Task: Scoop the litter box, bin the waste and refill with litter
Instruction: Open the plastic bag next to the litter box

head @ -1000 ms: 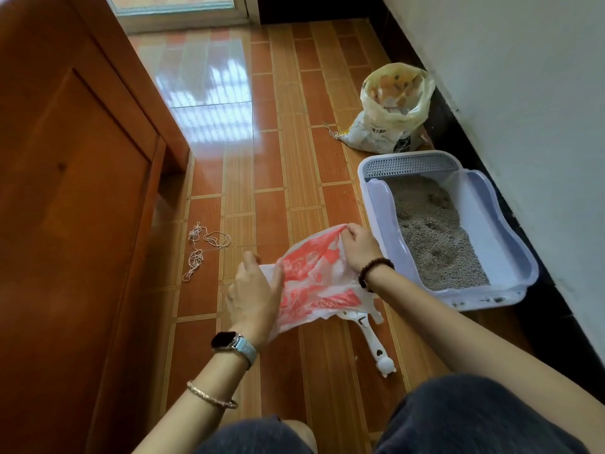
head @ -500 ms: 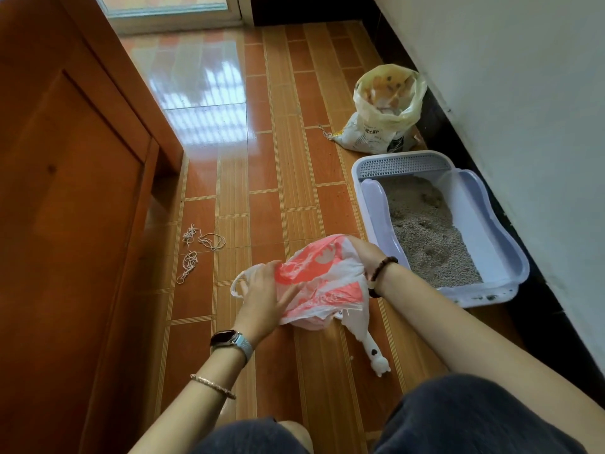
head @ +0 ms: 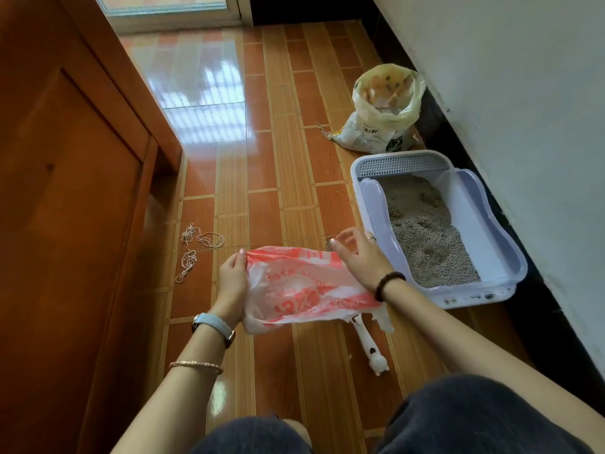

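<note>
A red and white plastic bag (head: 304, 290) is stretched flat between my two hands above the floor. My left hand (head: 231, 279) grips its left edge. My right hand (head: 358, 253) holds its upper right corner, fingers spread loosely. The lilac litter box (head: 471, 211), part full of grey litter (head: 425, 231), stands to the right by the wall. A white scoop handle (head: 368, 345) lies on the floor below the bag; the scoop's head is hidden by the bag. The open litter sack (head: 383, 113) sits beyond the box.
A wooden cabinet (head: 65, 224) fills the left side. Loose string (head: 196, 250) lies on the brown floor tiles near it. A white wall with a dark skirting (head: 523, 126) runs along the right. My knees are at the bottom of the view.
The crumpled bag has been pulled out wide and flat. My hands moved apart, the left to the left edge and the right toward the litter box.
</note>
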Demonstrator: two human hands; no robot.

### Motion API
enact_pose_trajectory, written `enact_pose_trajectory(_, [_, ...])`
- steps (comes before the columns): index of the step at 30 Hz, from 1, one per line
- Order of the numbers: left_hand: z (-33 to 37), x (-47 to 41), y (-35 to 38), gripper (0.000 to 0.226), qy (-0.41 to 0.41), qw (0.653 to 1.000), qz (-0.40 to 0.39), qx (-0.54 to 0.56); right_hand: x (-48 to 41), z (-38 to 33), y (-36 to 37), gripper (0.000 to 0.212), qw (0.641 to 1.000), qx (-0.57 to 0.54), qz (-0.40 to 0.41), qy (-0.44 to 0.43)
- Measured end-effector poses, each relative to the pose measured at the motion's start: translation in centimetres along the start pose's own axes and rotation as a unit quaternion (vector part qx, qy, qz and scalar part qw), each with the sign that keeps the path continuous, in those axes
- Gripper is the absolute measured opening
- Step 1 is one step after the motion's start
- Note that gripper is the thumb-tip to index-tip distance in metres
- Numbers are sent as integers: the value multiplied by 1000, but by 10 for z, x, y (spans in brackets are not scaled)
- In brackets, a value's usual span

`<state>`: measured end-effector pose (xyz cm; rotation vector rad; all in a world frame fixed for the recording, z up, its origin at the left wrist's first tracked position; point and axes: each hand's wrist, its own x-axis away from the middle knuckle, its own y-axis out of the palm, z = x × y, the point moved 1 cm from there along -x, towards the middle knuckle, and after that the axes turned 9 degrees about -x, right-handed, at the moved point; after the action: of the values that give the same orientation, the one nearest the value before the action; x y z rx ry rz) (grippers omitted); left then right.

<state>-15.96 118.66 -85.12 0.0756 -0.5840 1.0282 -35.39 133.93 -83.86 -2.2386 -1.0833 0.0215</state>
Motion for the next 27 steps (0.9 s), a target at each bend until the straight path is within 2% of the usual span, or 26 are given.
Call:
enact_pose_trajectory(3, [-1, -2, 2, 34, -27, 1000, 3, 6, 12, -13, 9, 60, 984, 138, -16, -110])
enact_pose_trajectory(5, [-4, -7, 0, 32, -39, 999, 14, -7, 12, -11, 16, 41, 971, 200, -56, -122])
enact_pose_trajectory(7, [-4, -11, -6, 35, -52, 998, 19, -16, 11, -5, 16, 11, 985, 135, -76, -80])
enact_pose_trajectory(9, [-2, -11, -15, 38, -46, 998, 9, -38, 8, 1, 11, 16, 998, 10, -52, -22])
enact_pose_trajectory(12, [1, -4, -24, 30, 50, 990, -12, -131, 5, 6, 3, 19, 993, -113, -25, 28])
enact_pose_trajectory(14, [0, 1, -28, 27, 109, 978, -62, -166, 4, 6, 1, 16, 987, -158, -16, 36])
enact_pose_trajectory(16, [-3, 2, -29, 24, 180, 957, -99, -203, 6, 5, -2, 9, 986, -165, 5, 37])
enact_pose_trajectory(17, [-4, 3, -29, 17, 224, 940, -97, -240, 7, 4, -4, 6, 984, -173, 10, 35])
enact_pose_trajectory(18, [-5, 4, -30, 19, 259, 920, -90, -281, 8, 3, -7, 6, 983, -183, 10, 30])
enact_pose_trajectory(20, [-5, 8, -30, 40, 295, 890, -92, -336, 11, 2, -11, 19, 981, -191, -11, 13])
enact_pose_trajectory(22, [-3, 12, -29, 41, 302, 858, -93, -406, 12, 2, -12, 43, 986, -160, -40, 1])
enact_pose_trajectory(23, [-2, 13, -29, 33, 299, 839, -87, -446, 12, 2, -11, 50, 992, -119, -50, -13])
enact_pose_trajectory(24, [-2, 14, -29, 22, 282, 829, -81, -477, 11, 0, -10, 50, 996, -55, -61, -26])
enact_pose_trajectory(25, [-2, 14, -29, 17, 265, 821, -75, -500, 11, -2, -8, 41, 996, 23, -78, -33])
enact_pose_trajectory(26, [-3, 14, -29, 29, 257, 811, -69, -521, 14, -6, -6, 25, 990, 101, -94, -27])
enact_pose_trajectory(27, [-6, 12, -29, 44, 253, 800, -65, -541, 15, -9, -4, 20, 980, 172, -100, -20])
